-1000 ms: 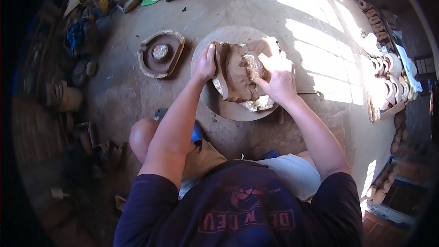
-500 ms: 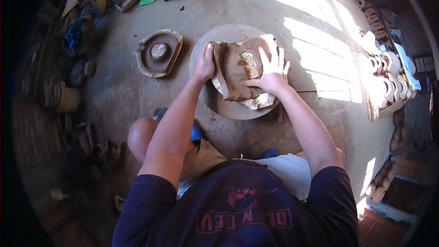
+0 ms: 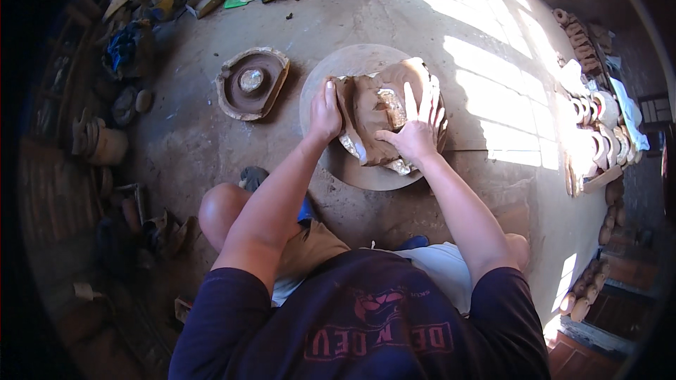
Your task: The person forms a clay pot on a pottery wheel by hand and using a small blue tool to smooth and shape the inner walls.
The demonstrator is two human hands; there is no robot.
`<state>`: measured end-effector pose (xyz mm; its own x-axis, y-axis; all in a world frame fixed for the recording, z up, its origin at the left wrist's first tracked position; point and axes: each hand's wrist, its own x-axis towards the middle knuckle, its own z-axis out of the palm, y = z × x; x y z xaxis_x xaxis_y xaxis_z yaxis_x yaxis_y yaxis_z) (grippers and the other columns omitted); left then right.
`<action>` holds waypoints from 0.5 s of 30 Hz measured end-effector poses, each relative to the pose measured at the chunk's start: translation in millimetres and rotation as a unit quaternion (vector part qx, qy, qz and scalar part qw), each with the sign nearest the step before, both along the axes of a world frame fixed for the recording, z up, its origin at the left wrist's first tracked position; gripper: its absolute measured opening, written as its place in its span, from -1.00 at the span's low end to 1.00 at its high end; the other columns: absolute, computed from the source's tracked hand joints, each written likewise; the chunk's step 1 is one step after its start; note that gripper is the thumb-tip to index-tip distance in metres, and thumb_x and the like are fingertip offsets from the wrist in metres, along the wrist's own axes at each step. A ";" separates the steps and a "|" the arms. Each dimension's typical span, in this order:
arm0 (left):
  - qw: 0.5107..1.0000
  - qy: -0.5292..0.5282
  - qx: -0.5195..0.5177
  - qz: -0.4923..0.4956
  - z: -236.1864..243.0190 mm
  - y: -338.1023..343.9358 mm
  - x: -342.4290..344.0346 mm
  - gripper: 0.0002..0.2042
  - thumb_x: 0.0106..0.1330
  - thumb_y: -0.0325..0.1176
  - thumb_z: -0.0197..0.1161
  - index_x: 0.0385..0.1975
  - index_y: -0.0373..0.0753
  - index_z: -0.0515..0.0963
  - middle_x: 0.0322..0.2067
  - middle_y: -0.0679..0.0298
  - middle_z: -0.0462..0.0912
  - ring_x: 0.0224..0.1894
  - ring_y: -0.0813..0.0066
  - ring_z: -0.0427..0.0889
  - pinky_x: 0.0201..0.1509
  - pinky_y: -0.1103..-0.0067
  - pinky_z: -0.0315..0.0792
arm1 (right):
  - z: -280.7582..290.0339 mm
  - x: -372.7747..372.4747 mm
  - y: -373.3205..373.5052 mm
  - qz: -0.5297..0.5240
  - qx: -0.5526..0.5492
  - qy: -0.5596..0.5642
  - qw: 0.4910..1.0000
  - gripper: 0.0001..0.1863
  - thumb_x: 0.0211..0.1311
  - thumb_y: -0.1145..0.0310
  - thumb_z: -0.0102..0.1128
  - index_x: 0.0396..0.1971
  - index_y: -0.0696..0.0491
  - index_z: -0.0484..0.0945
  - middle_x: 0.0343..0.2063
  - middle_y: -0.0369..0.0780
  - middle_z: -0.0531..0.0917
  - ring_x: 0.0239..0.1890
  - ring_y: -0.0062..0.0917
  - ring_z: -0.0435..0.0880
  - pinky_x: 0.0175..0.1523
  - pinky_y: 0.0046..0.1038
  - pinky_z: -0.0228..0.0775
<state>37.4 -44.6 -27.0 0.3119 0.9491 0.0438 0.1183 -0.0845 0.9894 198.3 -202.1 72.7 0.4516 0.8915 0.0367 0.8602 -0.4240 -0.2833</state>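
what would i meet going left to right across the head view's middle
Pale container, D-shaped dish, left hand at the left edge of the clay, right hand spread on it, sunlit floor, curved pieces

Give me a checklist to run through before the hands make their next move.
1. Left hand against the left side of the clay-covered piece: ok.
2. Right hand on the piece's right part, fingers spread and thumb reaching inward: ok.
3. Piece centred on the round disc: not ok; more bare disc shows on its left than on its right.
4. Clay surface even all over: not ok; a pale patch shows beside the right hand.
5. Half-round piece on the floor, clear of the disc: ok.
6. Underside resting firmly: cannot tell; it is hidden.
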 end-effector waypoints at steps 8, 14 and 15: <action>0.997 0.017 0.020 0.070 16.9 -30.7 -4.4 -0.51 0.73 -0.11 -0.20 0.32 -0.37 0.45 0.17 -0.28 0.62 0.28 -0.29 0.56 0.37 0.13 0.38 | -19.6 -2.1 12.0 0.002 0.034 0.070 0.997 0.45 -0.15 -0.17 0.74 0.70 -0.18 -0.05 0.68 0.08 -0.24 0.71 0.02 -0.36 0.68 0.20 -0.47; 0.995 0.008 0.041 0.096 13.7 -51.1 -4.2 -0.54 0.73 -0.16 -0.22 0.31 -0.39 0.41 0.14 -0.30 0.59 0.25 -0.32 0.53 0.37 0.11 0.35 | -10.6 -20.9 31.0 -0.031 0.017 0.017 0.999 0.48 -0.15 -0.14 0.76 0.70 -0.16 -0.10 0.67 0.11 -0.24 0.71 0.02 -0.34 0.68 0.19 -0.44; 0.995 0.001 0.034 0.093 12.4 -54.5 -4.2 -0.54 0.73 -0.17 -0.21 0.33 -0.41 0.38 0.16 -0.30 0.57 0.26 -0.32 0.51 0.38 0.12 0.34 | -9.8 -23.4 34.2 -0.044 0.015 0.016 0.999 0.48 -0.14 -0.15 0.75 0.70 -0.16 -0.10 0.67 0.11 -0.25 0.71 0.03 -0.36 0.67 0.22 -0.45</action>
